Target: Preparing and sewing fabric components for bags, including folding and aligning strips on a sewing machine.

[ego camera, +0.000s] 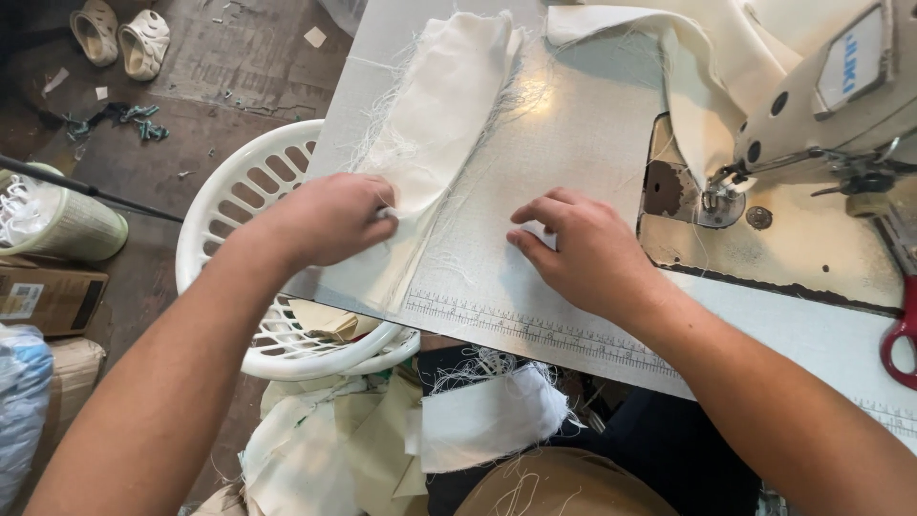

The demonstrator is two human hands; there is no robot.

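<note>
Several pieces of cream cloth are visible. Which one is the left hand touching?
The frayed strip lying flat on the table, pinched by the left hand. The other table piece runs under the sewing machine.

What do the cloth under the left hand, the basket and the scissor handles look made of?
Cloth, pinched by the left hand: cream woven fabric, matte, judging by its frayed, thready edges. Basket: white moulded plastic, slightly glossy, with slotted walls. Scissor handles: red, smooth, probably plastic or coated metal; too little shows to tell.
</note>
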